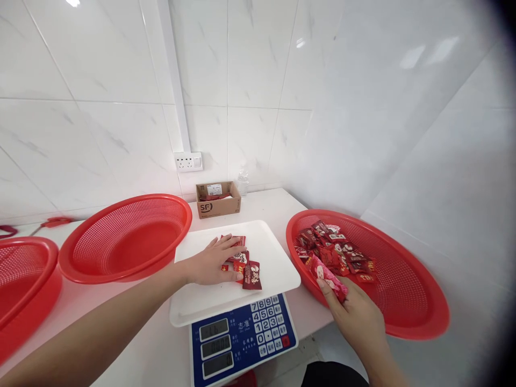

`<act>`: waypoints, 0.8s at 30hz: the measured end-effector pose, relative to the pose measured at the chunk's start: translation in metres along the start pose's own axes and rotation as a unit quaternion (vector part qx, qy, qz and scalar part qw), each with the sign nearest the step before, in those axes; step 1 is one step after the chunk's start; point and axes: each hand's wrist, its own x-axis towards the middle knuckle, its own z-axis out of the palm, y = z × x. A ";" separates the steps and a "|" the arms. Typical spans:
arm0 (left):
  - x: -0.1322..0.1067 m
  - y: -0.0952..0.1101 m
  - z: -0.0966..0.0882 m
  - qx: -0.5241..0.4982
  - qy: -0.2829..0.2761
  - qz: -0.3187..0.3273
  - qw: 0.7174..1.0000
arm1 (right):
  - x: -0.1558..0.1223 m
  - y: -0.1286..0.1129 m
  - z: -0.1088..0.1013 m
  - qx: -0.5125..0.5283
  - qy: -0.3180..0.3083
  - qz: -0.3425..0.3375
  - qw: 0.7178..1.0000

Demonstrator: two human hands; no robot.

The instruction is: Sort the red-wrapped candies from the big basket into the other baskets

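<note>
A white weighing tray (266,252) sits on a blue electronic scale (242,338) in front of me. My left hand (212,262) lies over a small pile of red snack packets (245,266) on the tray, fingers curled around some of them. My right hand (355,312) is over the near rim of the right red basket (415,306) and pinches a pink-red packet (328,277). Several more red packets (338,252) lie in that basket's left part.
A red mesh basket (124,236) stands left of the scale, with another red basket (24,279) at the far left edge. A small cardboard box (218,199) and a clear bottle (242,181) stand against the tiled wall under a socket (188,161).
</note>
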 end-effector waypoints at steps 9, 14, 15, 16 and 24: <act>0.010 0.021 0.028 0.069 0.089 -0.076 0.991 | 0.000 -0.004 -0.003 0.007 -0.001 0.005 1.000; 0.006 0.019 0.020 0.053 0.034 -0.074 0.995 | 0.000 -0.004 -0.003 0.004 -0.001 -0.003 1.000; 0.005 0.019 0.017 0.046 0.022 -0.071 0.996 | 0.000 -0.004 -0.003 0.004 0.001 -0.005 1.000; 0.004 0.018 0.015 0.040 0.013 -0.070 0.997 | 0.000 -0.004 -0.003 0.003 0.005 -0.008 1.000; 0.012 0.030 0.025 0.045 0.070 -0.096 0.992 | 0.000 -0.002 0.001 -0.003 0.006 0.003 1.000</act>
